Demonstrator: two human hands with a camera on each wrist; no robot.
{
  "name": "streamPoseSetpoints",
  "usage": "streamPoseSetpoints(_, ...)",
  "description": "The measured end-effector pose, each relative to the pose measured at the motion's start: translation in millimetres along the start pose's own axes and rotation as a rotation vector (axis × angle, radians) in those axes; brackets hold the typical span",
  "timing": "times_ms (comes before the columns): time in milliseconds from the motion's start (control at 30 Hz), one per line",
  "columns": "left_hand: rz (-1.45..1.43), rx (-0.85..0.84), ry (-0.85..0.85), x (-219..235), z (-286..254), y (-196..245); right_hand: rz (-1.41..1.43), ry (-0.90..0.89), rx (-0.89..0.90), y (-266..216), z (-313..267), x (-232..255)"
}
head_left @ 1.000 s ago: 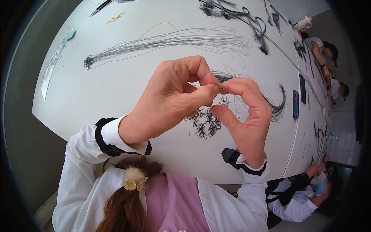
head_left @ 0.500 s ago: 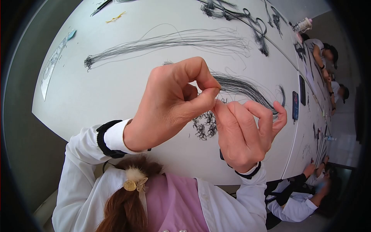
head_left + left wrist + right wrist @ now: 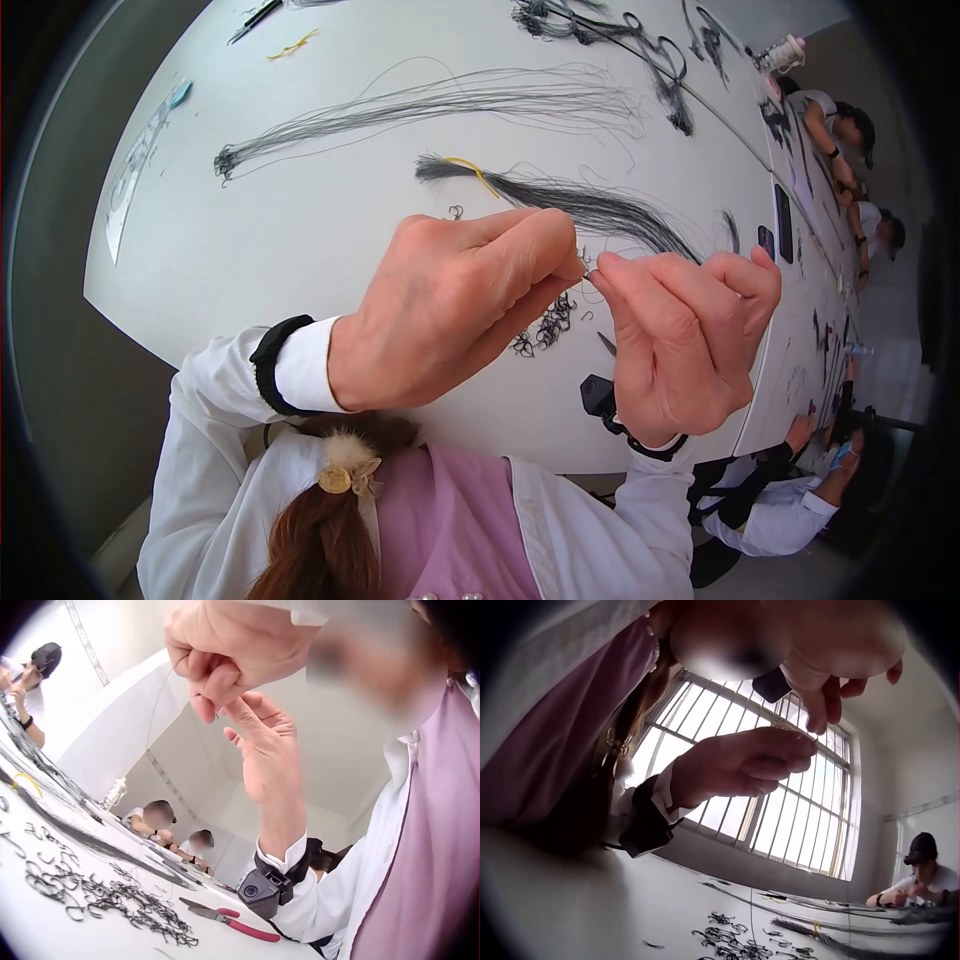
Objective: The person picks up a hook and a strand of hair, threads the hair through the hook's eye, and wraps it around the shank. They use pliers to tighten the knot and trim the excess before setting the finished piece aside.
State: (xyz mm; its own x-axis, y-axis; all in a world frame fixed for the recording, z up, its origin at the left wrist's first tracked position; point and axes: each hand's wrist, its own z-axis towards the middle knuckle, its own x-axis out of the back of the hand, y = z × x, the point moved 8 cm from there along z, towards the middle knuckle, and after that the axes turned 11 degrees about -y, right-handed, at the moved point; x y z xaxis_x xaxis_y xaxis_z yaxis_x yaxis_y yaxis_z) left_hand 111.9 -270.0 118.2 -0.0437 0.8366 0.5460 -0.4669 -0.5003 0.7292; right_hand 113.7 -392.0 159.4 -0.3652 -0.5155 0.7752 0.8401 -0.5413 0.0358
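My left hand pinches a tiny fish hook between thumb and forefinger, its shape mostly hidden by the fingertips. Right up against it, the thumb and forefinger of my right hand pinch the fishing line at the hook, other fingers loosely bent. A thin strand of line loops down from the left hand in the left wrist view. Below both hands lies a pile of loose dark fish hooks. Just beyond them a dark bundle of lines is bound by a yellow tie.
Pliers with red handles lie beside the hooks. A longer spread of hooked lines stretches across the table, a clear ruler at the left. Phones and other people working are at the right.
The right hand has turned over from an open-thumbed pinch to a palm-down one. Both hands have shifted right and lower, uncovering the yellow-tied bundle; the left hand has rolled over.
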Motion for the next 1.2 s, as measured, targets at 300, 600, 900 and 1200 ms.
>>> streamPoseSetpoints(300, -0.013, -0.005, -0.013, -2.2, -1.5, -0.2, 0.213, -0.050, -0.076, 20.1, 5.0, -13.5)
streamPoseSetpoints(600, 0.001, -0.029, 0.021, 1.5, -2.6, 1.0, 0.730, -0.187, -0.236, 40.2, 3.9, -41.4)
streamPoseSetpoints(900, -0.217, 0.019, -0.014, 2.3, 0.1, -6.3, 0.796, -0.236, -0.266, 38.0, 3.1, -43.3)
streamPoseSetpoints(1200, -0.283, 0.054, 0.007, -2.7, -0.2, -20.7, 0.720, -0.277, -0.219, 28.4, 4.3, -39.8)
